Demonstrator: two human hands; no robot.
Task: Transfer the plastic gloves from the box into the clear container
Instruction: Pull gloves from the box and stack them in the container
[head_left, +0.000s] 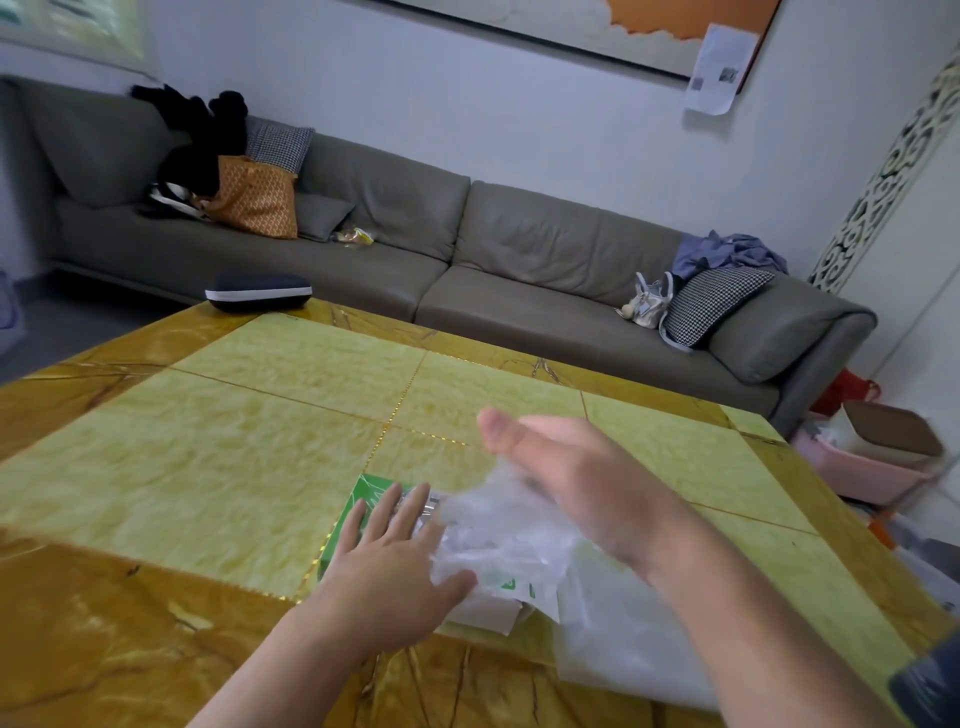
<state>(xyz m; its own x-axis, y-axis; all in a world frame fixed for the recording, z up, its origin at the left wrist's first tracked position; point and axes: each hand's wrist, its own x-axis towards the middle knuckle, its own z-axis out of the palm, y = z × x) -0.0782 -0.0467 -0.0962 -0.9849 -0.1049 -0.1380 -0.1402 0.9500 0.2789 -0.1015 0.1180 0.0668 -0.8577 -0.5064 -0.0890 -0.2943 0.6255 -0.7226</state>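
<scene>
A long grey sofa runs along the far wall, carrying an orange patterned bag and dark clothing at its left end, a checked cushion with blue cloth behind it at the right end, and a small pale bag just beside that cushion. In front of it spreads a wide table with a yellow-green stone top framed in amber veined panels; a dark case with a white band sits on its far left corner. At the near right of the table lies the clear container, a milky see-through plastic shape partly hidden under the right forearm. Just left of it, near the table's front, the green and white box rests on the surface with its pale cardboard end flap visible toward the near side. A crumpled bundle of plastic gloves rises from the top of the box, spreading rightward over the edge of the container. The left hand lies flat on the box, fingers straight and spread, thumb touching the bundle's lower edge. The right hand is raised above the box, its thumb pointing to the far side; the bundle's top meets its palm side, but the fingers are hidden behind the hand, so whether it grips the gloves cannot be told. Off the table's right, a pink bin stands on the floor.
</scene>
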